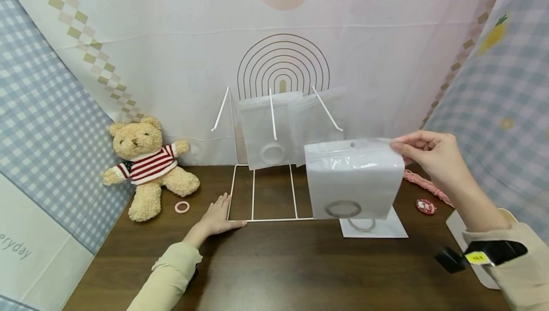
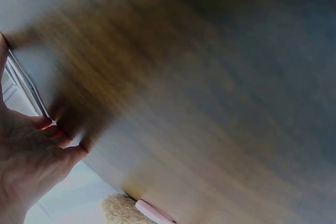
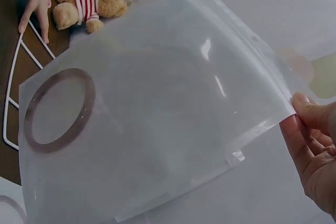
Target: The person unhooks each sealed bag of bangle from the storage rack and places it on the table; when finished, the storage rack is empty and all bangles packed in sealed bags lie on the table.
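Observation:
My right hand [image 1: 433, 151] pinches the upper right corner of a frosted zip bag [image 1: 356, 177] between thumb and fingers. A dark ring [image 3: 60, 109] shows through near the bag's bottom, and a small hole lies by its top edge. The bag hangs in front of the right side of a white wire rack [image 1: 271, 219], lower than the rack's right prong [image 1: 327, 108]. My left hand [image 1: 216, 216] lies at the front left corner of the rack's base, fingers extended. Two frosted bags hang on the rack, the left bag [image 1: 261, 120] with a ring inside, the right bag [image 1: 317, 115] partly covered.
Another bag [image 1: 399, 227] with a ring lies on the wooden table [image 1: 274, 268] behind the held one. To the left are a teddy bear [image 1: 147, 168] and a pink ring [image 1: 182, 207]. Pink cord [image 1: 429, 187], a red badge [image 1: 426, 206] and a white board [image 1: 456, 232] are at right.

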### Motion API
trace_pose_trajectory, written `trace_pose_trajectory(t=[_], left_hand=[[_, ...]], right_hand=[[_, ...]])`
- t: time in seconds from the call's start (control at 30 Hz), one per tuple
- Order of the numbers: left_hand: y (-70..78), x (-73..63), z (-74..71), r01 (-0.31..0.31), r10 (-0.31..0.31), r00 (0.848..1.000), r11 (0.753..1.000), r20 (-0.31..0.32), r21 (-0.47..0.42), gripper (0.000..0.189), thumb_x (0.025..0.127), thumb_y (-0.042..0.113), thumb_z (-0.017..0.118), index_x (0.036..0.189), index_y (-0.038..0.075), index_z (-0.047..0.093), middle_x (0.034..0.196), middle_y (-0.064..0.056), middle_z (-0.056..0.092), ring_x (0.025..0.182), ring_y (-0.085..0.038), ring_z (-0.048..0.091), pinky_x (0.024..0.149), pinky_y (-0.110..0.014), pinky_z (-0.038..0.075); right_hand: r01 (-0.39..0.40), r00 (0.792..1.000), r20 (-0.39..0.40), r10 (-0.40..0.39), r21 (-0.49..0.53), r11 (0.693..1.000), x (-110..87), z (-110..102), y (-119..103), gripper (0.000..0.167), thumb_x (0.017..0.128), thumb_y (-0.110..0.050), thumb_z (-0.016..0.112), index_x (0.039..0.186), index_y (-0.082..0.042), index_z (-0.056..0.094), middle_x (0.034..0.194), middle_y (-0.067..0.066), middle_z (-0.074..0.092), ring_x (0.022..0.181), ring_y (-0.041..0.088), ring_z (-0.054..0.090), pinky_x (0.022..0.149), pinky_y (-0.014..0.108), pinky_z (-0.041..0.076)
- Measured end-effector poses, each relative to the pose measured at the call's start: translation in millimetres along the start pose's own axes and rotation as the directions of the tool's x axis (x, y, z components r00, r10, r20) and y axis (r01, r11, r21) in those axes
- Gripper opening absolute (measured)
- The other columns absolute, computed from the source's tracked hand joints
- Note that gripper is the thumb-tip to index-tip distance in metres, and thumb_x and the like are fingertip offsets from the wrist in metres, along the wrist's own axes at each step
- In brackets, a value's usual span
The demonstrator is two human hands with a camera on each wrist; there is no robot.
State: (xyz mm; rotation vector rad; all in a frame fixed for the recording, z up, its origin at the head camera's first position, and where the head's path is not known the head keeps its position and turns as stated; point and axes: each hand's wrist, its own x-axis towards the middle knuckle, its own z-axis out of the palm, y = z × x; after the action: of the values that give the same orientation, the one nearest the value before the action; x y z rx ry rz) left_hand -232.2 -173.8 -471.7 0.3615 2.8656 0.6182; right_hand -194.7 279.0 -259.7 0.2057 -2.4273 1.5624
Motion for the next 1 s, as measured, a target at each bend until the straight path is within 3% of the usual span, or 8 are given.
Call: trace_pose_trajectory(t=[0.13,0.23,0.37,0.5,0.67,0.8,0.9,1.0], left_hand=[[1.3,-0.9,-1.6,-0.002,0.002,1.0,1.0,-0.001,-0.006,0.101,0.075,0.05,0.066,0.14,-0.011,0.02,0.147,-0.031,0.018,0.138,-0.042,0.016,0.109,-0.058,0.016],[1.6,-1.6,-2.5,0.002,-0.002,1.0,1.0,0.001,-0.003,0.101,0.075,0.051,0.066,0.141,-0.01,0.02,0.147,-0.031,0.018,0.138,-0.042,0.015,0.11,-0.057,0.016],[0.5,-1.8,-3.1,-0.005,0.005,1.0,1.0,-0.004,0.005,0.102,0.074,0.052,0.066,0.14,-0.011,0.021,0.146,-0.032,0.019,0.137,-0.043,0.016,0.109,-0.058,0.017],[-1.4,-0.6,-3.5,-0.007,0.007,1.0,1.0,-0.001,0.006,0.103,0.074,0.055,0.064,0.14,-0.011,0.02,0.146,-0.032,0.019,0.137,-0.043,0.016,0.109,-0.058,0.017],[-4.7,0.8,-2.1,-0.013,0.013,1.0,1.0,-0.002,-0.001,0.106,0.073,0.058,0.063,0.14,-0.011,0.02,0.146,-0.032,0.018,0.137,-0.043,0.015,0.109,-0.059,0.016],[-7.1,2.4,0.8,-0.022,0.022,1.0,1.0,-0.007,0.007,0.107,0.072,0.061,0.062,0.14,-0.011,0.02,0.146,-0.032,0.018,0.137,-0.043,0.016,0.109,-0.059,0.016],[-6.9,2.5,1.2,-0.034,0.034,0.999,0.999,-0.022,-0.001,0.106,0.072,0.059,0.063,0.139,-0.012,0.022,0.145,-0.033,0.02,0.136,-0.044,0.018,0.107,-0.06,0.017],[-5.9,2.0,0.5,-0.03,0.03,0.999,1.0,-0.018,-0.005,0.104,0.073,0.056,0.065,0.139,-0.012,0.022,0.145,-0.033,0.02,0.137,-0.044,0.017,0.107,-0.06,0.017]], right_hand=[[-0.022,0.997,0.079,0.006,0.215,0.976,-19.3,-12.1,8.5,0.013,0.083,-0.003,0.063,0.087,-0.012,0.072,0.073,-0.009,0.071,0.06,0.006,0.064,0.053,0.02,0.052],[-0.048,0.984,0.174,-0.026,0.41,0.911,-31.7,-20.8,21.3,0.023,0.085,0.007,0.055,0.087,-0.009,0.072,0.074,-0.002,0.072,0.058,0.008,0.065,0.048,0.019,0.05],[-0.095,0.958,0.282,-0.052,0.483,0.871,-43.7,-27.8,49.3,0.034,0.088,0.013,0.046,0.089,-0.01,0.072,0.077,-0.002,0.073,0.06,0.008,0.066,0.049,0.02,0.051],[-0.174,0.943,0.333,0.017,0.448,0.877,-49.7,-30.4,83.8,0.034,0.088,0.011,0.047,0.088,-0.013,0.072,0.082,-0.004,0.072,0.066,0.006,0.066,0.055,0.02,0.053],[-0.265,0.94,0.309,0.145,0.395,0.88,-46.8,-34.3,119.3,0.031,0.088,0.006,0.051,0.084,-0.017,0.071,0.08,-0.009,0.071,0.064,0.004,0.065,0.054,0.018,0.052],[-0.299,0.928,0.32,0.19,0.339,0.892,-45.2,-34.1,141.5,0.03,0.089,0.003,0.052,0.084,-0.021,0.07,0.08,-0.011,0.07,0.066,0.004,0.065,0.056,0.02,0.053],[-0.312,0.908,0.359,0.216,0.238,0.92,-48.2,-29.5,156.2,0.027,0.09,-0.002,0.052,0.085,-0.024,0.068,0.081,-0.012,0.07,0.069,0.005,0.066,0.059,0.023,0.055],[-0.343,0.879,0.398,0.264,0.14,0.929,-52.5,-23.3,168.9,0.021,0.091,-0.007,0.054,0.087,-0.024,0.066,0.081,-0.013,0.07,0.07,0.005,0.066,0.061,0.025,0.056]])
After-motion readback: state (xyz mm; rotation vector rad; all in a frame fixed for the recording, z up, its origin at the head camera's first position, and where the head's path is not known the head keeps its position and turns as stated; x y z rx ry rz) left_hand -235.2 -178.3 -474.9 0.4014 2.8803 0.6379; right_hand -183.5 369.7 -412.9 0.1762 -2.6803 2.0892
